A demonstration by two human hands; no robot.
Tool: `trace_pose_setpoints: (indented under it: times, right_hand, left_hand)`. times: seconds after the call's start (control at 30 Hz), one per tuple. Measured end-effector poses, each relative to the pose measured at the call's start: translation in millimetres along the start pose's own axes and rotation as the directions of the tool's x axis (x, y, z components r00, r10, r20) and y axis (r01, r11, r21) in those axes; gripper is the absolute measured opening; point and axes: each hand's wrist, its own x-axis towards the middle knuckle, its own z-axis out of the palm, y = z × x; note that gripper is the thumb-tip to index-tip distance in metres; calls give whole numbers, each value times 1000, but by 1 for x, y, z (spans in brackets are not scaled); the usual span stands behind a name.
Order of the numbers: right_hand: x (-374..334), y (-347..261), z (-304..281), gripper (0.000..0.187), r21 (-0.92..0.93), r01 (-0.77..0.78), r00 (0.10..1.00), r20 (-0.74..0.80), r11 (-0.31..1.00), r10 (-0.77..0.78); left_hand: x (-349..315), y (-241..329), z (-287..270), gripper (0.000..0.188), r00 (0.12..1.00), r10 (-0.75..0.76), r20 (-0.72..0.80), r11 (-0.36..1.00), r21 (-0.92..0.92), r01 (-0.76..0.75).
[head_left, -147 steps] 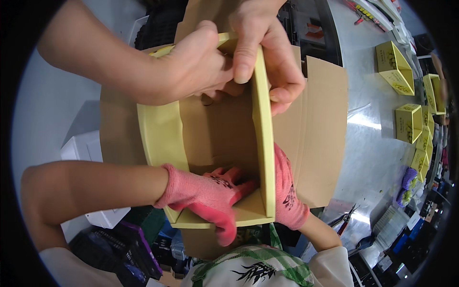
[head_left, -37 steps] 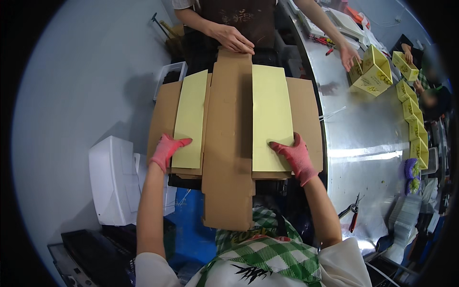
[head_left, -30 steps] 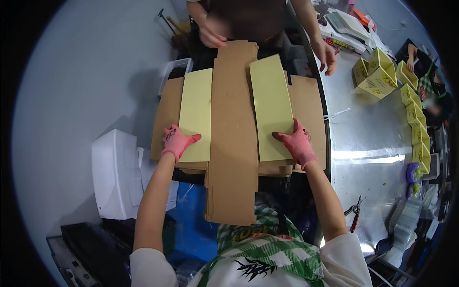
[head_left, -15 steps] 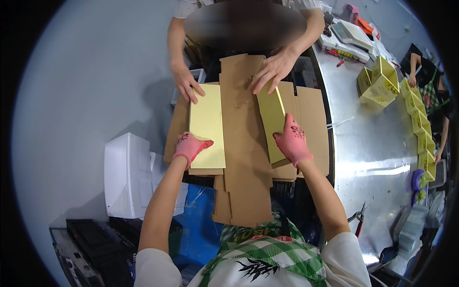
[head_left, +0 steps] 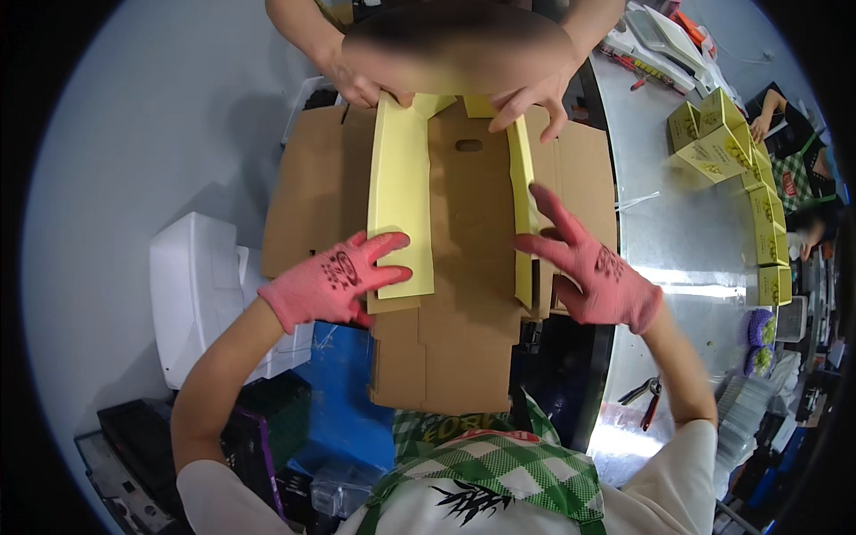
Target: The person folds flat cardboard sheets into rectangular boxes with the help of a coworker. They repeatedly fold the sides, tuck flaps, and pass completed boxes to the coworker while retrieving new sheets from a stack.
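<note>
A yellow cardboard panel (head_left: 403, 192) with a bent outer edge lies along the left of a brown cardboard sheet (head_left: 471, 214). My left hand (head_left: 325, 281), in a pink glove, bends over its near outer edge, fingers on the yellow face and thumb low outside. A second yellow panel (head_left: 522, 201) stands on edge along the right side. Beside its near end my right hand (head_left: 602, 272), also gloved, has its fingers spread, one tip at the panel. Opposite me, a co-worker's hands are at the far ends: one hand (head_left: 361, 86) on the left panel, the other (head_left: 535, 105) at the right.
More brown cardboard (head_left: 308, 178) lies underneath. On the right, a metal table (head_left: 664, 241) carries yellow boxes (head_left: 713, 147), red-handled pliers (head_left: 651, 406) and a white scale (head_left: 655, 40). A white plastic container (head_left: 192, 290) is at left. Another person (head_left: 789, 169) stands far right.
Both yellow panels have tilted up from lying flatter, with a far flap now folded in. My hands have moved outward with fingers spread wider. The co-worker has leaned closer.
</note>
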Motion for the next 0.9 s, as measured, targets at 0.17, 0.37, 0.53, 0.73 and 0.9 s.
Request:
trace_pose_setpoints:
  times: [0.17,0.37,0.53,0.73,0.9]
  right_hand:
    - [-6,18,-10,59,-372,88,996,58,924,-72]
    - [10,50,12,38,-331,60,903,-384,942,-193]
    - [20,47,52,31,-425,-119,826,-544,897,-148]
    - [-4,37,35,54,-48,31,892,-449,998,-50]
    - [-86,25,83,59,-343,54,998,-14,938,-63]
  left_hand:
    - [41,4,2,59,987,-45,-151,971,226,79]
    - [105,42,26,56,692,-199,-694,903,144,405]
    - [114,72,32,58,822,-267,-502,787,378,487]
    - [124,56,48,46,683,-225,-695,863,183,471]
    - [122,63,48,44,657,-222,-721,842,198,502]
